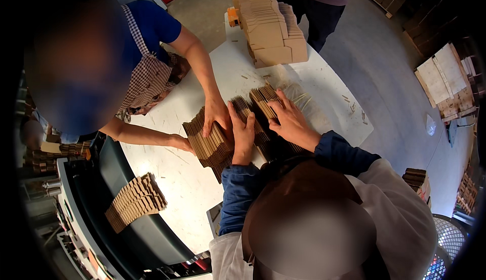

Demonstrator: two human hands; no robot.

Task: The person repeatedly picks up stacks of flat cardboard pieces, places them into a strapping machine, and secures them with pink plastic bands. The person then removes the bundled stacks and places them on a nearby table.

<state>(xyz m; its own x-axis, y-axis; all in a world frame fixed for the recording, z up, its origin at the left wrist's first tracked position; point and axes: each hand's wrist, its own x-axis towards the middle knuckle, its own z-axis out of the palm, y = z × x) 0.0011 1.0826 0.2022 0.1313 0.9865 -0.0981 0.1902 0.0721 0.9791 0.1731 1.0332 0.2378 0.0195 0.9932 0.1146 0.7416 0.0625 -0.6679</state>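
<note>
Brown corrugated cardboard, folded flat and packed in rows of ridged edges, lies under a person's hands on a white table. The left hand rests with fingers extended against the middle stack; the right hand spreads its fingers over the right stack. Beside them, a co-worker's hands hold the left stack, crowding that side. To the right, tabletop dotted with scraps and clear film stretches to a rounded corner; a taller carton stack stands near the far edge. Another bundle lies across a dark padded surface. Beyond spread a grey concrete floor, a standing person and wooden pallets.
</note>
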